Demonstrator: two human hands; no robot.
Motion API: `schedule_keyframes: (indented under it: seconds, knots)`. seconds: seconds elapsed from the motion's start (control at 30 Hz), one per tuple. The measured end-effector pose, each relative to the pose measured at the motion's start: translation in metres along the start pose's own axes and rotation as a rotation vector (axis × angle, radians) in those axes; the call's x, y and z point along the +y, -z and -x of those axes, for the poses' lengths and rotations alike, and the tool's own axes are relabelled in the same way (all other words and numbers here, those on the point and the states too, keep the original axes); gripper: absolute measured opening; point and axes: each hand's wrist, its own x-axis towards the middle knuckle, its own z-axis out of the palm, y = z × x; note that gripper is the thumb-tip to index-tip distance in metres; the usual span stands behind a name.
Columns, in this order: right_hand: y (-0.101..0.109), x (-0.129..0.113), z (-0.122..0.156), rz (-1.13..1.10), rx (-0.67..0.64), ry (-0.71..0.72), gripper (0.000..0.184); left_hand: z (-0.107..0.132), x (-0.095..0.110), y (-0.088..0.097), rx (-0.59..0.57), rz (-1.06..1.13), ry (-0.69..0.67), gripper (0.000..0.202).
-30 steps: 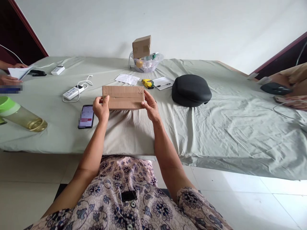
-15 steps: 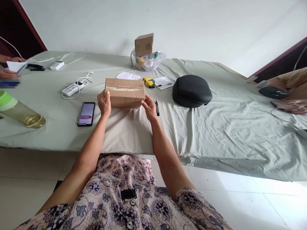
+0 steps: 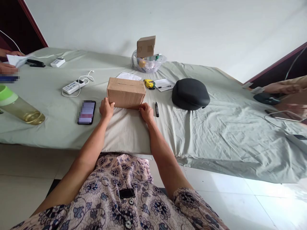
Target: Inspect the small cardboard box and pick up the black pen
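Cool, soft light comes from the right, paling the smooth white wall [image 3: 216, 35] and leaving glare on the glossy pale floor tiles [image 3: 285, 199], which turn dim at lower left. A small brown cardboard carton [image 3: 146, 46] casts a faint leftward shadow. The brown rectangular cardboard box [image 3: 126, 95], bare left hand [image 3: 106, 109] and bare right hand [image 3: 146, 113] look fairly sharp; a co-worker's hand [image 3: 291, 108] is smeared. Edges stretch; pixelation masks part of the black rectangular phone [image 3: 86, 112].

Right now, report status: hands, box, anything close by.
Left hand and right hand on cardboard box, lower near corners. Box seemingly on cloth. Phone near left hand, black marker near right.
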Motion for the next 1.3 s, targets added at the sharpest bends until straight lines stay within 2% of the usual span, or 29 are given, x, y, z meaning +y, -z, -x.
schedule_keyframes:
  seconds: [0.17,0.27,0.43,0.63,0.83,0.97,1.1,1.3]
  knots:
    - [0.000,-0.001,0.001,0.042,-0.002,0.050,0.007,0.008,0.010,0.004,-0.113,-0.371,0.021,0.033]
    - [-0.001,-0.004,0.003,0.088,-0.003,0.026,0.010,0.010,0.013,0.005,-0.135,-0.456,0.021,0.035]
    - [-0.001,-0.011,0.005,0.003,0.012,-0.004,0.016,0.006,0.008,0.003,-0.067,-0.362,-0.061,0.046]
    - [0.007,-0.016,0.003,-0.160,0.125,0.001,0.015,-0.002,-0.006,-0.002,0.022,-0.180,-0.209,0.049]
    - [0.011,-0.020,0.002,-0.383,0.330,0.111,0.028,-0.001,-0.008,0.001,0.125,-0.023,-0.405,0.043]
    - [0.010,-0.025,0.003,-0.468,0.410,0.197,0.036,0.003,-0.006,0.003,0.117,0.056,-0.497,0.052]
    - [0.010,-0.026,0.005,-0.395,0.366,0.242,0.036,0.003,-0.007,0.000,0.086,0.060,-0.459,0.064]
    - [0.007,-0.026,0.008,-0.241,0.357,0.265,0.043,0.003,-0.008,-0.003,0.056,0.065,-0.392,0.061]
